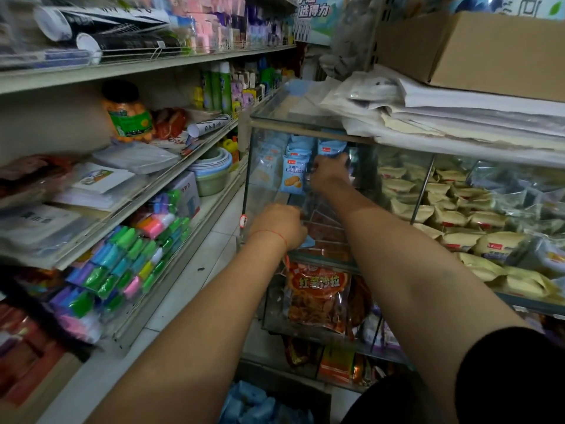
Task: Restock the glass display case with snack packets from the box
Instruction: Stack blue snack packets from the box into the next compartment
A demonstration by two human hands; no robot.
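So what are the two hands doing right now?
Left hand: curled, but what it holds cannot be told.
Right hand: gripping a blue snack packet.

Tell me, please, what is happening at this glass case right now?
A person is restocking the glass display case with light blue snack packets. Both arms reach into its top compartment: the right hand is up among the blue packets standing at the back, apparently holding one, while the left hand is lower, near the front edge, its fingers curled. More blue packets lie below, at the bottom of the view.
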